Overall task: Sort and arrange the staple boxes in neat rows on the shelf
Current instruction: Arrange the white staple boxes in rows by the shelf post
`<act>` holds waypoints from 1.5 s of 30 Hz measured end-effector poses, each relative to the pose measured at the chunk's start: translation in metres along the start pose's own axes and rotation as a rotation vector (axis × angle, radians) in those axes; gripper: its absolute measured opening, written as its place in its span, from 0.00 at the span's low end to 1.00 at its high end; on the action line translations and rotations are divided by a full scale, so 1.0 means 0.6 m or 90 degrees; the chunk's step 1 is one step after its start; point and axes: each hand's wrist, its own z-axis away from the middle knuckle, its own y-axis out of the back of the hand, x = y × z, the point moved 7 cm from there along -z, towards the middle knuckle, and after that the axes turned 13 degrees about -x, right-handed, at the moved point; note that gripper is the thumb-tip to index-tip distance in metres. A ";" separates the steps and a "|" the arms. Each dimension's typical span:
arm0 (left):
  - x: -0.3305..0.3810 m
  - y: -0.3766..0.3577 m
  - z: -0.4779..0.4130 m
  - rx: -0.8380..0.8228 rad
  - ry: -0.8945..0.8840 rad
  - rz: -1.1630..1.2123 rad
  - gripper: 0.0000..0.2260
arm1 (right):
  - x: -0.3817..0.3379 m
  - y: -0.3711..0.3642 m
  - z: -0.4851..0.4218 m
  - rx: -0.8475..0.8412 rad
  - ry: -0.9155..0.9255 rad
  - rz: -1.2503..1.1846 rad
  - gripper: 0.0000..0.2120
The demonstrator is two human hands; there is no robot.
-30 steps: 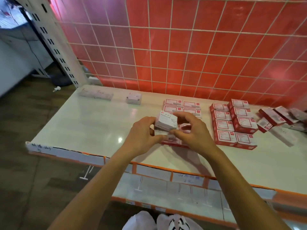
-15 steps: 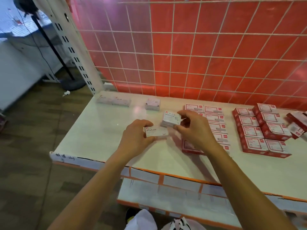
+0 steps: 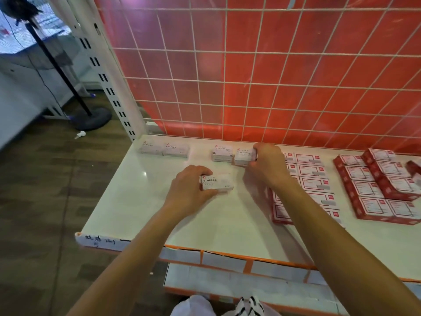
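The left hand (image 3: 189,190) grasps a white box (image 3: 217,184) marked STAPLES, thumb on its near long side and fingers curled over the far one. The box lies flat with its print up, reading toward the person; its long axis runs from 9 to 3 o'clock, parallel to the front edge of the shelf (image 3: 205,224). Whether it rests on the shelf or sits just above it cannot be told.

At 1 o'clock from it the right hand (image 3: 266,165) clasps a second box (image 3: 245,156) by its right end – also flat, long axis 9 to 3, its left end just beside a third box (image 3: 222,152) near the back edge. Two more white boxes (image 3: 163,149) lie end to end at 10 o'clock, by the back left corner, close under the red grid (image 3: 273,76).

Red boxes (image 3: 314,183) fill columns at 3 o'clock, partly hidden by the right forearm, with a further red block (image 3: 382,185) beyond. Bare shelf stretches from the held box toward 6, 7 and 9 o'clock, out to the front and left edges – and between the two white pairs at the back
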 end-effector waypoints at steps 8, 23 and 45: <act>-0.001 -0.002 -0.027 -0.009 -0.001 -0.002 0.20 | 0.001 -0.023 -0.030 -0.030 -0.008 -0.014 0.06; -0.004 0.001 -0.046 -0.010 -0.008 -0.008 0.19 | -0.033 -0.039 -0.066 -0.071 0.111 0.047 0.17; -0.020 0.010 -0.060 -0.013 -0.002 0.009 0.20 | -0.057 -0.035 -0.058 -0.093 0.153 -0.009 0.16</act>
